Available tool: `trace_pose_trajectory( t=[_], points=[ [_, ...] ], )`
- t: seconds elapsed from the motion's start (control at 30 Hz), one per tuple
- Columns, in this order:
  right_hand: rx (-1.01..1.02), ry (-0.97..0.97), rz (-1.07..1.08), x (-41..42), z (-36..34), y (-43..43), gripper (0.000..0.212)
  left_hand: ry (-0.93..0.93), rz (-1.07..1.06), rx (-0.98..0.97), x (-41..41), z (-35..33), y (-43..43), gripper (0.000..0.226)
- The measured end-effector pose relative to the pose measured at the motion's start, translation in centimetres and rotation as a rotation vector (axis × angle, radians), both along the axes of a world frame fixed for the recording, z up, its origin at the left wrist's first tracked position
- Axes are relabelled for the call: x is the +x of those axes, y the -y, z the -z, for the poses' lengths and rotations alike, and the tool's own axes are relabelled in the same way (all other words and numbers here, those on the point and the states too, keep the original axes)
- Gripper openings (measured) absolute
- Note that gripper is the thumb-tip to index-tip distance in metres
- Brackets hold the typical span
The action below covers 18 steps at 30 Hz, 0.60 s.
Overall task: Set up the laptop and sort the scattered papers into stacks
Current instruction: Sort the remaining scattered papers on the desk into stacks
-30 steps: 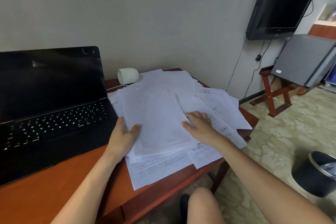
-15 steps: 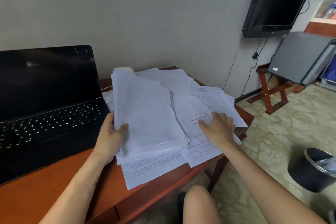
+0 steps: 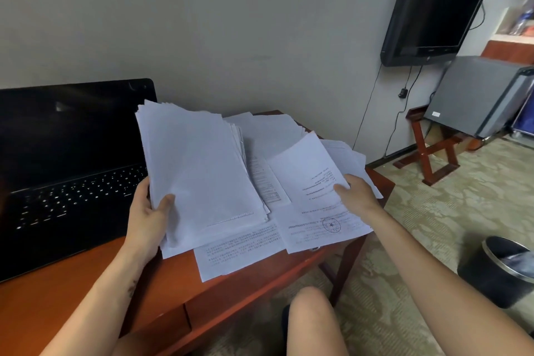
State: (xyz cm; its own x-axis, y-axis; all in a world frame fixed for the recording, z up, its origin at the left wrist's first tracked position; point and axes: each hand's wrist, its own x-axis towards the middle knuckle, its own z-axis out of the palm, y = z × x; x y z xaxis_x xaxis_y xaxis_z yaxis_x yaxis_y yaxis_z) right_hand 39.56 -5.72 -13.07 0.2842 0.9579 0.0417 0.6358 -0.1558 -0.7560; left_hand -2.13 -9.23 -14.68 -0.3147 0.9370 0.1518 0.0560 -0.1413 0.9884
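Paper stack [image 3: 199,176], centre frame: left hand [image 3: 148,214] grips its edge, thumb on top, tilted up, likely to receive sheets. Right hand [image 3: 358,196] pinches one sheet [image 3: 303,165], centre right; laptop [image 3: 69,159] open, left.

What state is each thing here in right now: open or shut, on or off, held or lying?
Laptop, open, screen dark, keys lit.
Stack, lifted and tilted, gripped by the left hand.
Sheet, one edge raised, pinched by the right hand.
Other papers, lying scattered on the desk.
TV, screen dark.
Bin, no lid, on the floor.
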Motion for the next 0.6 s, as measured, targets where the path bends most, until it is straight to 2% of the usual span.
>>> trace_pose_trajectory(
  t=[0.2,0.4,0.6],
  points=[
    [0.201,0.013,0.082,1.4,-1.9,1.9,0.018,0.023,-0.027,0.018,-0.6,-0.3,1.5,0.049],
    [0.342,-0.075,0.217,2.3,-4.7,3.4,0.026,0.029,-0.037,0.026,-1.4,-0.5,2.5,0.046],
    [0.283,-0.129,0.145,1.0,-5.8,3.3,0.025,-0.015,-0.075,0.039,-1.9,-1.1,3.4,0.048]
  ],
)
